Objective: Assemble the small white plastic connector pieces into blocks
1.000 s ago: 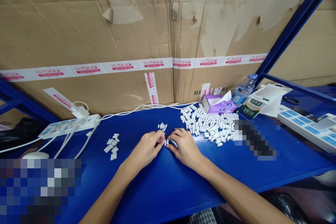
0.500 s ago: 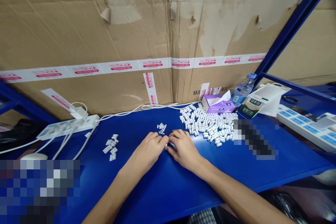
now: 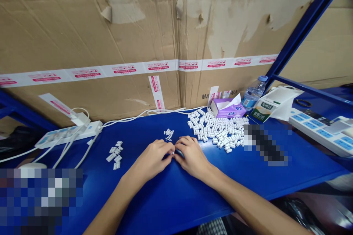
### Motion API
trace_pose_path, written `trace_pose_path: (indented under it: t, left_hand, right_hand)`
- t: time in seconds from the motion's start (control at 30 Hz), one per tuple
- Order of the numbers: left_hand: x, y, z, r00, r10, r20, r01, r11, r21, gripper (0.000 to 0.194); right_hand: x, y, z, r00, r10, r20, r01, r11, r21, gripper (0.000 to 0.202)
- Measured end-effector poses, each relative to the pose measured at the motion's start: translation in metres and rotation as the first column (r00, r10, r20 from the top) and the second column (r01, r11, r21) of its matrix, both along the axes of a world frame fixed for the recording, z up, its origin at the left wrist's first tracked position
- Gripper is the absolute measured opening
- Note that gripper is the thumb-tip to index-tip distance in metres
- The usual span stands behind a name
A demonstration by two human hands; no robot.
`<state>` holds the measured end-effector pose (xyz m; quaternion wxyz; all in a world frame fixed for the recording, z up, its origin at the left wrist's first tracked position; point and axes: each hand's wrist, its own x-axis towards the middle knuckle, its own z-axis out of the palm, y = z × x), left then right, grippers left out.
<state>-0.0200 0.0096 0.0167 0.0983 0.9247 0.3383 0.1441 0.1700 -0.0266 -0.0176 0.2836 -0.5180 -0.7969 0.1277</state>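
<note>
Above the middle of the blue tabletop, my left hand and my right hand meet at the fingertips. Between the left thumb and forefinger is a small white plastic piece, mostly covered by the fingers. My right hand curls around a dark, rounded object, whose kind I cannot make out. Just beyond the fingers lies a small heap of tiny white parts. To the left are several larger white plastic pieces, and to the right spreads a big pile of similar white pieces.
A purple tissue pack, a water bottle and a green-and-white carton stand behind the pile. Power strips with white cables lie left, another right. Cardboard walls the back; blurred patches hide two areas.
My left thumb has dropped slightly away from the right fingers, showing more of the white piece and the dark object. The view has shifted a little; the piles look the same.
</note>
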Motion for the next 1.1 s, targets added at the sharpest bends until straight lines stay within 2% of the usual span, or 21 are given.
trace_pose_path:
  t: [0.07, 0.17, 0.67, 1.0, 1.1]
  left_hand:
    - [-0.004, 0.003, 0.002, 0.997, 0.029, 0.070, -0.022, 0.995, -0.094, 0.014]
    - [-0.008, 0.005, 0.005, 0.994, 0.064, 0.087, -0.051, 0.989, -0.140, 0.014]
    - [-0.005, 0.004, 0.002, 0.995, 0.098, -0.006, -0.099, 0.988, -0.121, 0.017]
    - [-0.009, 0.003, 0.007, 0.993, 0.099, 0.064, -0.088, 0.982, -0.168, 0.015]
    - [-0.014, 0.001, 0.006, 0.988, 0.147, 0.048, -0.139, 0.981, -0.132, 0.022]
  right_hand:
    - [0.000, 0.000, 0.000, 1.000, 0.001, -0.009, -0.001, 1.000, -0.005, 0.013]
    - [0.001, 0.000, -0.001, 1.000, -0.003, -0.021, 0.003, 1.000, -0.006, 0.014]
    - [0.001, -0.001, 0.003, 1.000, -0.001, 0.000, 0.001, 1.000, -0.024, 0.012]
    - [0.002, -0.001, 0.004, 1.000, -0.001, 0.000, 0.001, 1.000, -0.011, 0.015]
    - [0.001, -0.003, 0.005, 1.000, -0.007, 0.005, 0.007, 1.000, -0.001, 0.018]
